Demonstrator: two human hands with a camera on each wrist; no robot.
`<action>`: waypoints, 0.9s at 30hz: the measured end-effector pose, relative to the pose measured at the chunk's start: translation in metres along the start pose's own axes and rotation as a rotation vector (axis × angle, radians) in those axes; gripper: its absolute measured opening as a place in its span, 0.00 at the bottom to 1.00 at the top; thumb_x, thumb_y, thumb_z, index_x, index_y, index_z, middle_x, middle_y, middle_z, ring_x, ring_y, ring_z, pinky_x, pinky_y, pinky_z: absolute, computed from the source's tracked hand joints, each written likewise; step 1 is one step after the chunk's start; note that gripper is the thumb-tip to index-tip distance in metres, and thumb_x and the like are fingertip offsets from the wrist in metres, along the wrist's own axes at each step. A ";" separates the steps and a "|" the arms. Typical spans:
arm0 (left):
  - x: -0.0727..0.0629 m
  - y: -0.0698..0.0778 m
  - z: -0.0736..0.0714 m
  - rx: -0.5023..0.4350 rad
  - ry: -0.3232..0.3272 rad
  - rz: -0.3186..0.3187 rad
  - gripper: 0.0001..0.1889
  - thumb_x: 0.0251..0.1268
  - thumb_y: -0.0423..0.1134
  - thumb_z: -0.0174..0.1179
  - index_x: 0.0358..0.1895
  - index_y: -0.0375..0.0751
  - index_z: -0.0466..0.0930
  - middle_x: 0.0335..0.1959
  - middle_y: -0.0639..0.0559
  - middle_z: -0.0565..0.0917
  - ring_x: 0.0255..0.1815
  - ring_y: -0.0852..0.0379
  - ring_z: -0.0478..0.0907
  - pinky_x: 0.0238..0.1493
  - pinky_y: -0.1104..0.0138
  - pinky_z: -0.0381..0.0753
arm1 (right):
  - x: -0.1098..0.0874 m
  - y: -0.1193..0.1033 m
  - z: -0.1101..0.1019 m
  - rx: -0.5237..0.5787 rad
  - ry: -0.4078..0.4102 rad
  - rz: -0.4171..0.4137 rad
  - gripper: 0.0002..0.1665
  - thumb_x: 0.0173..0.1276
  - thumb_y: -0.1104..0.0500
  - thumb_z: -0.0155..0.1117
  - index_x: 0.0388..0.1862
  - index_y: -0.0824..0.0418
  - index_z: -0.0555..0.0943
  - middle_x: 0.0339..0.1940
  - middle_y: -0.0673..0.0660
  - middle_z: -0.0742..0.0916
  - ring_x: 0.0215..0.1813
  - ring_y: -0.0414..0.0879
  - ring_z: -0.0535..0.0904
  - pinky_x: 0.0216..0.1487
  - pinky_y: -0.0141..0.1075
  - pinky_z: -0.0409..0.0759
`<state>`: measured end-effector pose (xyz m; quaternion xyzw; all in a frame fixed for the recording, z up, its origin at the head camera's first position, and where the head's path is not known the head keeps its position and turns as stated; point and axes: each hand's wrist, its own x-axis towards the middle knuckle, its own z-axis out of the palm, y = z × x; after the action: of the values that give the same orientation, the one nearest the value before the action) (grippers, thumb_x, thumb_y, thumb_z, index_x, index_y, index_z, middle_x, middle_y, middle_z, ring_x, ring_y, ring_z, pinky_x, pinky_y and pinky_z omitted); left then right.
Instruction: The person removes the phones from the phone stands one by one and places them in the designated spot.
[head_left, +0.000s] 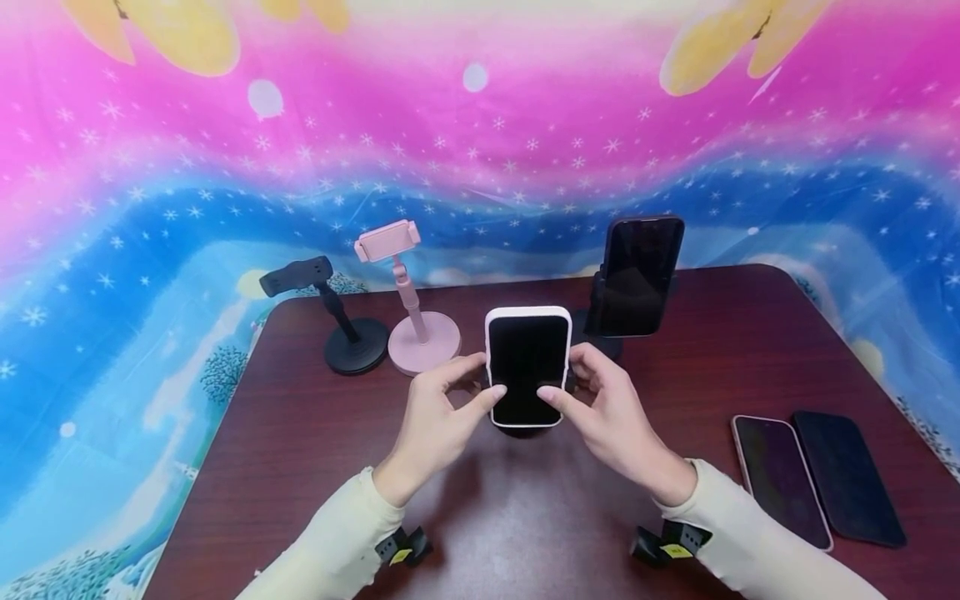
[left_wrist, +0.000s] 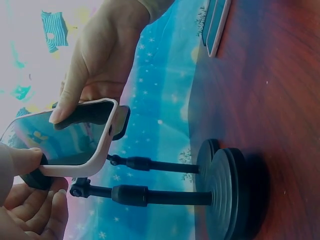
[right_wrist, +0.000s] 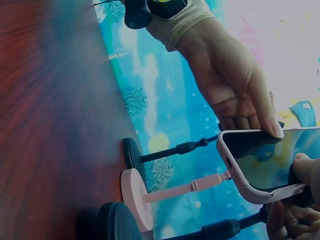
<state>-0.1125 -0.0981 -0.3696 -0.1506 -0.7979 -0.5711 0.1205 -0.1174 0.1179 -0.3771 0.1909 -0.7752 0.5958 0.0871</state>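
Note:
A smartphone in a pale case [head_left: 528,367] stands upright in the middle, its dark screen facing me. My left hand [head_left: 435,412] holds its left side, the thumb lying on the lower screen. On the opposite side my right hand [head_left: 611,412] grips in the same way, thumb on the glass. A black phone stand [left_wrist: 132,196] is beneath the phone, with black clamp ends [left_wrist: 37,175] at the phone's edges beside my fingers. In the right wrist view the curled fingers of both hands are partly hidden behind the phone.
A black stand [head_left: 352,343] and a pink stand [head_left: 422,340] are at the back left. Behind to the right, another stand bears a dark phone [head_left: 639,279]. Two phones lie at the right: one pale-rimmed [head_left: 782,479], one dark [head_left: 851,477]. A printed cloth [head_left: 480,150] hangs behind the table.

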 end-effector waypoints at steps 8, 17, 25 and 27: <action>-0.010 -0.001 0.003 -0.016 -0.030 0.020 0.18 0.58 0.29 0.72 0.53 0.34 0.86 0.44 0.44 0.90 0.39 0.57 0.86 0.46 0.66 0.89 | -0.013 0.003 -0.002 0.018 -0.026 0.004 0.19 0.62 0.72 0.71 0.50 0.66 0.76 0.44 0.63 0.89 0.40 0.35 0.83 0.40 0.28 0.87; -0.022 -0.003 0.004 -0.045 -0.050 -0.037 0.19 0.58 0.29 0.71 0.55 0.32 0.85 0.45 0.42 0.90 0.41 0.53 0.89 0.49 0.65 0.89 | -0.023 0.008 0.000 -0.006 -0.040 -0.004 0.20 0.61 0.72 0.72 0.50 0.65 0.76 0.43 0.61 0.89 0.41 0.34 0.83 0.39 0.30 0.87; -0.028 0.000 0.005 -0.097 -0.106 -0.145 0.20 0.62 0.30 0.69 0.58 0.34 0.83 0.41 0.40 0.91 0.38 0.52 0.90 0.41 0.73 0.88 | -0.029 0.010 0.001 -0.107 -0.036 -0.025 0.20 0.62 0.69 0.73 0.51 0.61 0.77 0.41 0.56 0.90 0.40 0.34 0.82 0.38 0.29 0.84; -0.029 0.000 0.004 -0.087 -0.108 -0.145 0.20 0.62 0.31 0.69 0.58 0.34 0.83 0.40 0.41 0.91 0.36 0.54 0.90 0.40 0.73 0.87 | -0.031 0.011 0.001 -0.119 -0.037 -0.032 0.21 0.63 0.69 0.73 0.52 0.60 0.77 0.42 0.55 0.90 0.40 0.34 0.82 0.39 0.29 0.84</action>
<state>-0.0861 -0.0967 -0.3812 -0.1279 -0.7863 -0.6037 0.0290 -0.0937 0.1252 -0.3978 0.2090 -0.8076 0.5435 0.0935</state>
